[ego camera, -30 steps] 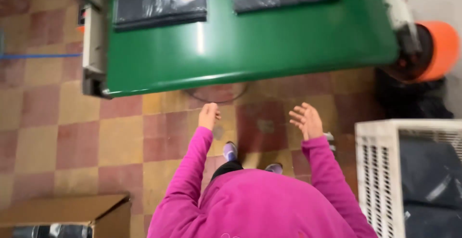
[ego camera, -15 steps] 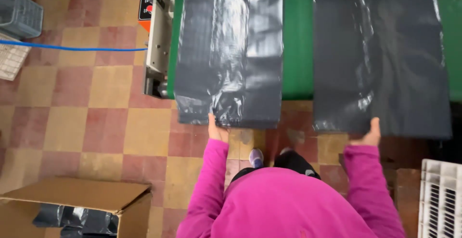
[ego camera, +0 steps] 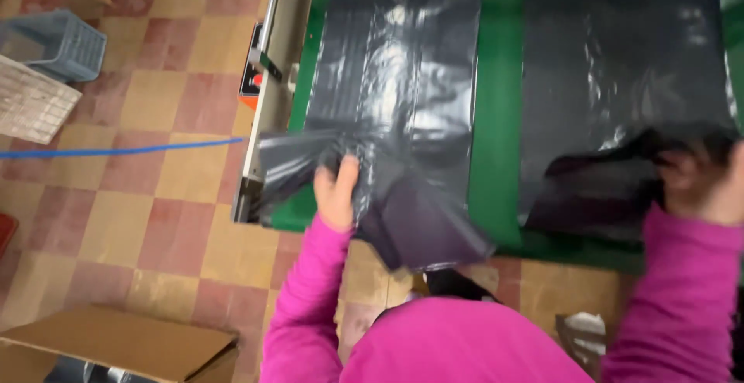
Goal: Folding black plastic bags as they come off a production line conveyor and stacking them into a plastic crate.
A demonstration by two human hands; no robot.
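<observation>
Two stacks of dark grey plastic bags lie side by side on a green machine table (ego camera: 496,112). My left hand (ego camera: 338,189) grips the near end of the left bag stack (ego camera: 395,96), which is bunched and folded up at the table's front edge. My right hand (ego camera: 701,178) is closed on the crumpled near end of the right bag stack (ego camera: 620,81), lifting it off the table. Both arms wear bright pink sleeves.
A metal machine side with an orange-red control box (ego camera: 252,85) borders the table's left edge. A blue cable (ego camera: 116,151) runs across the checkered tile floor. A grey crate (ego camera: 50,42) stands at the far left, and a cardboard box (ego camera: 116,344) at lower left.
The view has moved closer to the table. Both hands went from touching the flat bag ends to gripping them, and the near ends are now gathered and lifted.
</observation>
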